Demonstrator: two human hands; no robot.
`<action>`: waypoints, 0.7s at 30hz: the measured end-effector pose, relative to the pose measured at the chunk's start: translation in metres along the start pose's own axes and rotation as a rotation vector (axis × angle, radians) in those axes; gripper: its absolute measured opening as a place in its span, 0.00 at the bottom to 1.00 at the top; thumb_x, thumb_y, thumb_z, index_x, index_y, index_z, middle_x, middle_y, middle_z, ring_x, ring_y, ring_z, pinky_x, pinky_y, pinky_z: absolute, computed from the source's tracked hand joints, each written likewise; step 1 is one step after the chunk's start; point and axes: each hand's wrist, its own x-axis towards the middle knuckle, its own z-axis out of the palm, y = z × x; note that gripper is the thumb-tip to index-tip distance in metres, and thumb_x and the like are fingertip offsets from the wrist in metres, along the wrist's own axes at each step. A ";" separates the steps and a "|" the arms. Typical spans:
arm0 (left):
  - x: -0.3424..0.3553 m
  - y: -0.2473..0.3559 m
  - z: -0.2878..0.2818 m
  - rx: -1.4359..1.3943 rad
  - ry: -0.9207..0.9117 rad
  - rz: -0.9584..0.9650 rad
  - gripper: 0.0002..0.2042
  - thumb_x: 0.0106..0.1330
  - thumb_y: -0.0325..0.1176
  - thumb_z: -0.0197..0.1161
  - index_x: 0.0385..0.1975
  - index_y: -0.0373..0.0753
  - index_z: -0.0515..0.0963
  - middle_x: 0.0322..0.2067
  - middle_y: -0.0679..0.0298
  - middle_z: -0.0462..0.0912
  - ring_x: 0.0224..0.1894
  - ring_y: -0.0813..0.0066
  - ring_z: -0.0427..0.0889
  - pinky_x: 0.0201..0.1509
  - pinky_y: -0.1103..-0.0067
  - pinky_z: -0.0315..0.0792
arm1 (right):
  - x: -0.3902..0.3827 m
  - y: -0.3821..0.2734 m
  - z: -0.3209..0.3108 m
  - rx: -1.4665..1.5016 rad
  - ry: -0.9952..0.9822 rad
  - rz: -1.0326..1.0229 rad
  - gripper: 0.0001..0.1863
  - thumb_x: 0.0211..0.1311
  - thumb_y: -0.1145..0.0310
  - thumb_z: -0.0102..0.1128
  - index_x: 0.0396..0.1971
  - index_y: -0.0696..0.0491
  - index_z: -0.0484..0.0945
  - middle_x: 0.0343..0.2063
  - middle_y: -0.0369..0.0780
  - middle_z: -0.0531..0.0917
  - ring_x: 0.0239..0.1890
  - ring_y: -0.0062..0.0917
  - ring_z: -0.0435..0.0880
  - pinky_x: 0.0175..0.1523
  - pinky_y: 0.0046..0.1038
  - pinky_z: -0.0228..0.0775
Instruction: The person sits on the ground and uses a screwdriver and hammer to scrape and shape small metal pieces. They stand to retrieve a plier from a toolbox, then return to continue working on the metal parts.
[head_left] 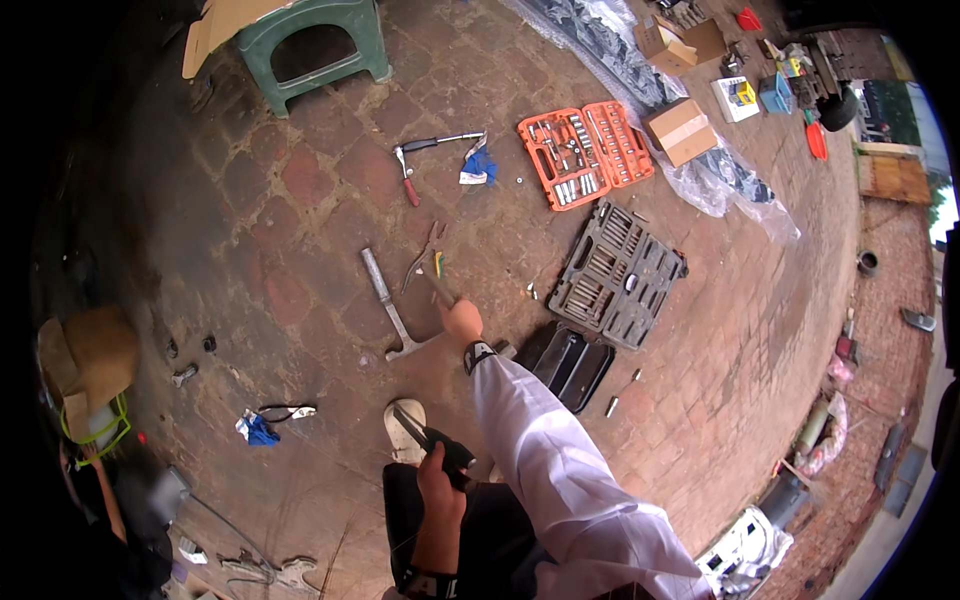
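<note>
My right hand [462, 322] reaches out low over the paving, its fingers closed round a brownish bar-like piece [441, 288]. Just beyond its tip lie a small yellow-and-green item [439, 264] and a pair of rusty pliers [420, 259]. To the left of that hand rests a hammer [380, 285] with a grey handle and a long narrow head. Close to my body, above my dark trousers, my left hand [440, 490] is wrapped round a black tool [452, 452] with a thin shaft toward my shoe. The tool's exact kind cannot be made out.
An orange socket set [565, 160], a grey socket case [610, 275] and a black tray [567, 365] lie open at the right. Ratchets [410, 180] and a green stool [310, 50] are farther off. More pliers [287, 411] lie left; a person [105, 490] is at the left edge.
</note>
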 end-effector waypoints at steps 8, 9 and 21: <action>0.007 0.023 0.042 0.128 -0.019 0.013 0.07 0.69 0.34 0.51 0.35 0.39 0.73 0.28 0.65 0.77 0.26 0.75 0.76 0.27 0.80 0.68 | 0.022 -0.010 -0.004 0.045 0.042 -0.008 0.32 0.52 0.40 0.57 0.39 0.57 0.80 0.40 0.50 0.82 0.45 0.43 0.81 0.49 0.39 0.72; 0.010 0.026 0.042 0.107 -0.054 -0.005 0.07 0.69 0.35 0.51 0.37 0.38 0.73 0.29 0.65 0.77 0.26 0.74 0.76 0.28 0.79 0.68 | 0.016 -0.013 0.000 0.038 0.054 -0.022 0.29 0.52 0.42 0.58 0.38 0.57 0.80 0.39 0.50 0.82 0.45 0.43 0.81 0.48 0.40 0.72; 0.044 0.019 -0.021 0.138 0.091 0.010 0.11 0.67 0.40 0.55 0.36 0.38 0.73 0.25 0.61 0.78 0.22 0.69 0.75 0.22 0.76 0.66 | -0.113 0.023 -0.080 0.420 -0.005 -0.395 0.12 0.49 0.65 0.58 0.32 0.56 0.79 0.28 0.54 0.80 0.37 0.48 0.80 0.41 0.39 0.71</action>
